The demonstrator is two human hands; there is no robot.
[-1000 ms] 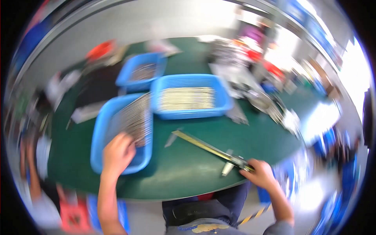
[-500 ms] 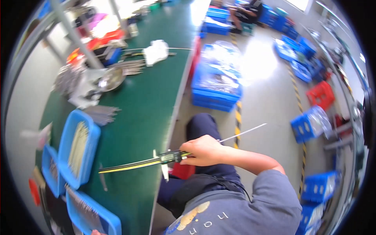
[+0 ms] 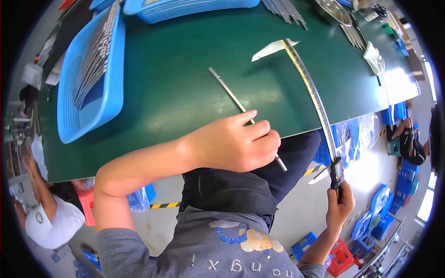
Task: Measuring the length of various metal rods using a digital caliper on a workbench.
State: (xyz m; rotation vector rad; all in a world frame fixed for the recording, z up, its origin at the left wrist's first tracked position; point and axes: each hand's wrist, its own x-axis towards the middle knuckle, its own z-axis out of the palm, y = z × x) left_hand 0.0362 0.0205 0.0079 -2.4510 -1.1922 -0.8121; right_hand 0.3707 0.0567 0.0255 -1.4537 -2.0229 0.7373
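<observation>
My left hand (image 3: 241, 141) is closed around a thin, silvery metal rod (image 3: 228, 91), over the front edge of the green table (image 3: 171, 102). The rod slants, with one end over the tabletop and the other poking out below my fingers. On the right, my right hand (image 3: 340, 204) grips a digital caliper (image 3: 311, 85) near its black display slider. Its jaws stand far apart, the fixed one over the tabletop and the sliding one close to my hand. Rod and caliper are apart. A blue perforated basket (image 3: 119, 69) at the left holds many similar metal rods (image 3: 95, 65).
Another blue basket (image 3: 199, 14) stands at the far side. Flat metal pieces (image 3: 285, 11) and a metal bowl (image 3: 333, 11) lie at the far right. Blue crates (image 3: 354, 139) sit on the floor. A person in white (image 3: 55, 222) is at the left, another person (image 3: 412, 146) at the right.
The view has swung to the left. My left hand, barely visible at the basket before, is now in front of me with a rod. The caliper stays in my right hand, its jaws still wide apart.
</observation>
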